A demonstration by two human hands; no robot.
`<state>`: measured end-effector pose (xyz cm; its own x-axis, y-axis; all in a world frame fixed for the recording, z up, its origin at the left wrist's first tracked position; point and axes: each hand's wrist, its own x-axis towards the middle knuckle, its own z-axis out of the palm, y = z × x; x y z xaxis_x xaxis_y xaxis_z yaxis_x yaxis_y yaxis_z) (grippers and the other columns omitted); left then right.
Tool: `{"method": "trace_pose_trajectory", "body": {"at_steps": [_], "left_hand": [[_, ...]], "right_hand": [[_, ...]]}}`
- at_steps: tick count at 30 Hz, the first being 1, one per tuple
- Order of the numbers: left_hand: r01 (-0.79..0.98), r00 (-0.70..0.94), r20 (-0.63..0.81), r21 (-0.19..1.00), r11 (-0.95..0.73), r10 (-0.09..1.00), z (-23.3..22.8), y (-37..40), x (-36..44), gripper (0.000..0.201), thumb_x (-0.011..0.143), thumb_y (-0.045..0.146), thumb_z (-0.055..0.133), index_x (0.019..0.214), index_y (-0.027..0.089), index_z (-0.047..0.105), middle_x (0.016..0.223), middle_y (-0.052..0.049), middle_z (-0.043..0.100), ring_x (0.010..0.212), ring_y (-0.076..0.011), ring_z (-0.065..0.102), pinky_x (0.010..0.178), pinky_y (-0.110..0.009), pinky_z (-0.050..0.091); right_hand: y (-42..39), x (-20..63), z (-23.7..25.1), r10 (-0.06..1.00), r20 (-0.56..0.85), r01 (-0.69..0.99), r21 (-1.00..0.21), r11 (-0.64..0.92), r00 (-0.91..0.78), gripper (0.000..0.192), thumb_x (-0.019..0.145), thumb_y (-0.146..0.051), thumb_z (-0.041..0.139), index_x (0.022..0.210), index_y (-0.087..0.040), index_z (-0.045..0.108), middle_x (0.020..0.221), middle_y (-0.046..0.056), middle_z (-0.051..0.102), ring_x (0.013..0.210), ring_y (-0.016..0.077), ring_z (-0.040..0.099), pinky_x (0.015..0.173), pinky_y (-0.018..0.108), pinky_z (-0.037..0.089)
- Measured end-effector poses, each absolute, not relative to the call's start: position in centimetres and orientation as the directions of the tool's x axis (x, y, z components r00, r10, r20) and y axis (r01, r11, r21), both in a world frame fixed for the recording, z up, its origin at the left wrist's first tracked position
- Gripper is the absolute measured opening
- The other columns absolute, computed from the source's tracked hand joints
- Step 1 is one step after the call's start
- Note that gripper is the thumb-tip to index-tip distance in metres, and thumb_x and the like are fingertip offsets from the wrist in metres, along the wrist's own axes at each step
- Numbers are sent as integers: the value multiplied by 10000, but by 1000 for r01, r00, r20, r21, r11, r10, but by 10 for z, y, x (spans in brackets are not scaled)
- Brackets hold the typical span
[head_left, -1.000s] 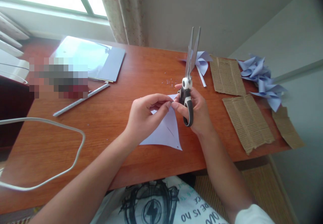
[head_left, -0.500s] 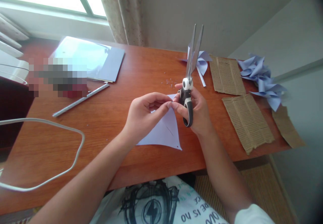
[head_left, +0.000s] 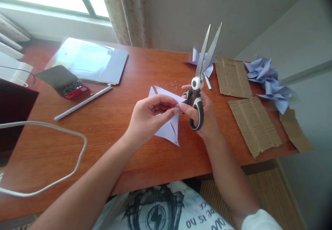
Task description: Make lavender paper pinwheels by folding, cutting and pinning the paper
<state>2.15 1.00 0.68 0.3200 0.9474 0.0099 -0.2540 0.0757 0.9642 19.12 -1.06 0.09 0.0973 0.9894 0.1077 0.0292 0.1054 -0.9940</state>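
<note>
My left hand (head_left: pixel 149 117) pinches a pale lilac paper sheet (head_left: pixel 168 128) near its middle, holding it just above the wooden table (head_left: pixel 116 126). My right hand (head_left: pixel 204 114) grips black-and-white scissors (head_left: pixel 199 81) by the handles, blades pointing up and slightly apart. Its thumb and forefinger also meet the left fingertips at the paper, where a small pin-like bit shows. A slit is visible in the paper's lower flap.
Corrugated cardboard pieces (head_left: pixel 252 124) and finished lilac paper pinwheels (head_left: pixel 271 83) lie at the right. Another pinwheel (head_left: pixel 204 62) sits behind the scissors. A rolled paper stick (head_left: pixel 83 102), a small box of pins (head_left: pixel 66 81), a paper stack (head_left: pixel 90 60) and a white cable (head_left: pixel 52 157) lie left.
The paper has been folded up, with a corner now raised behind my left hand. The scissors tilted right and the blades opened a little.
</note>
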Motion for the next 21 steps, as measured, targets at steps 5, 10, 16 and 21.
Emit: {"method": "trace_pose_trajectory", "body": {"at_steps": [5, 10, 16, 21], "left_hand": [[-270, 309, -2, 959, 90, 951, 8, 11, 21, 252, 659, 211, 921, 855, 147, 777, 873, -49, 779, 821, -159, 725, 801, -254, 608], [-276, 314, 26, 959, 65, 949, 9, 12, 21, 237, 656, 209, 926, 829, 147, 777, 853, -41, 776, 806, -149, 723, 790, -240, 609], [-270, 320, -5, 958, 96, 947, 8, 11, 22, 238, 651, 221, 930, 807, 152, 764, 827, -36, 775, 763, -143, 722, 751, -242, 611], [-272, 315, -21, 956, 111, 949, 9, 10, 22, 228, 648, 196, 929, 801, 155, 764, 821, -28, 773, 765, -133, 720, 753, -225, 604]], "right_hand": [[-12, 189, -1, 989, 113, 36, -993, 110, 96, 413, 786, -378, 822, 1153, -311, 646, 860, -11, 678, 750, 149, 636, 677, 313, 571], [-12, 189, 0, 988, 129, 38, -991, 126, 82, 419, 791, -393, 810, 1152, -297, 620, 843, -16, 675, 720, 141, 622, 626, 298, 551], [-12, 189, 0, 990, 130, 30, -991, 128, 63, 383, 804, -328, 793, 1146, -299, 624, 845, -21, 675, 735, 140, 625, 653, 301, 560], [-12, 189, 0, 992, 111, 29, -994, 109, 66, 382, 799, -324, 786, 1144, -310, 623, 840, -21, 673, 712, 141, 613, 611, 299, 546]]}}
